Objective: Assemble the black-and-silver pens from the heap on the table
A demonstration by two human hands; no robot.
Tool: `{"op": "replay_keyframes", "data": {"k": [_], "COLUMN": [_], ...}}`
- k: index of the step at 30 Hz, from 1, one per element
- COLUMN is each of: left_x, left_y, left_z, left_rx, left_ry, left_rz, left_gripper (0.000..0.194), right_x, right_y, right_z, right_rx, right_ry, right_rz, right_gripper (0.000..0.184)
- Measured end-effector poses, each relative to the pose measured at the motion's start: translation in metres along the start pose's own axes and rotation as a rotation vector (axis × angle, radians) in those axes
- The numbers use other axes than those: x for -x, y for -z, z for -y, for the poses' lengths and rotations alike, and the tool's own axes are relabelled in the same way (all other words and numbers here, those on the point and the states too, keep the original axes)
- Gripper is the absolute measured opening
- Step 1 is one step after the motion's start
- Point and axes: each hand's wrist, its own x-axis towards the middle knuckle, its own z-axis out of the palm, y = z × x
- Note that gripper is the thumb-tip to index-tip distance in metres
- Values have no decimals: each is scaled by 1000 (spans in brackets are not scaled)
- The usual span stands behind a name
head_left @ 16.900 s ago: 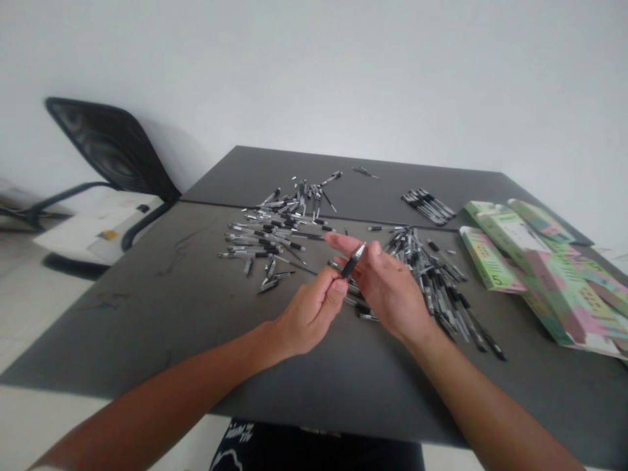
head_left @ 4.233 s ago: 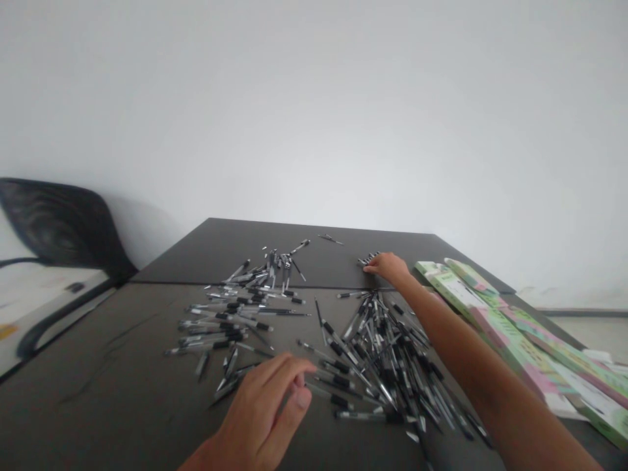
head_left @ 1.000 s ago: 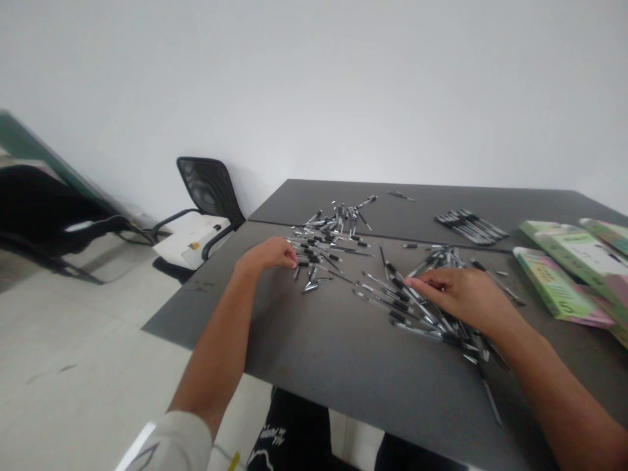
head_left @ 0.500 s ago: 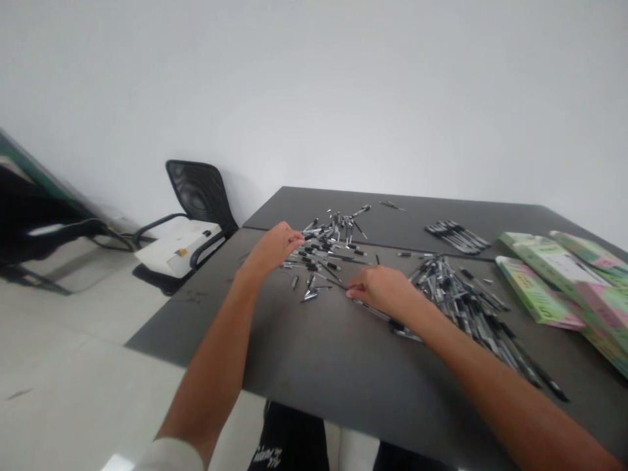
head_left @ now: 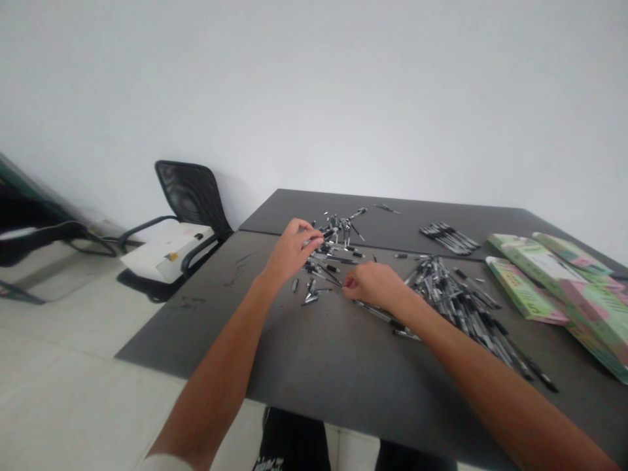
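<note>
In the head view, the left hand has shifted rightward over the central pen pile, its thumb and fingers narrowly parted, any hold unclear. Closer to it now, the right hand, just right of centre, curls beside the lower-right pen pile, its grip hidden.

Green box: numeral "5". White trouser print: illegible.

The flat dark-grey, seamed surface bears a scattered cluster of slim black-and-clear pens at left, a denser pen heap, an aligned pen row, and green-and-pink cardboard boxes.
</note>
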Motion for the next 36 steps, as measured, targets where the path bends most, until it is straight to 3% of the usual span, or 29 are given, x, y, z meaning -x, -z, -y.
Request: {"op": "replay_keyframes", "data": {"k": [4, 7, 12, 16, 22, 28, 31, 36], "left_x": [-1, 0, 7, 15, 26, 36, 40, 45], "left_y": [-2, -5, -16, -30, -44, -50, -51, -53], "left_z": [-14, -29, -54, -68, -83, -95, -100, -110], "left_rx": [64, 77, 88, 98, 81, 89, 113, 129], "left_ry": [-28, -45, -128, -221, -274, -258, -254, -330], "left_rz": [-117, -178, -193, -189, -171, -210, -182, -125], "left_gripper": [19, 18, 16, 12, 9, 7, 7, 4], "right_x": [16, 35, 66, 85, 98, 100, 101, 105], "right_y": [12, 19, 16, 9, 12, 22, 23, 30], "right_z": [-13, -30, -54, -63, -69, -78, -81, -77], "right_rx": [-171, -330, -1056, -1439, -1843, -1937, -1821, -1637], "right_ry": [-17, -67, -208, -261, -258, -152, -124, -100], "right_rz": [-108, -177, -263, -236, -238, -235, -368, -637], "right_gripper": [12, 22, 36, 50, 18, 40, 46, 31]}}
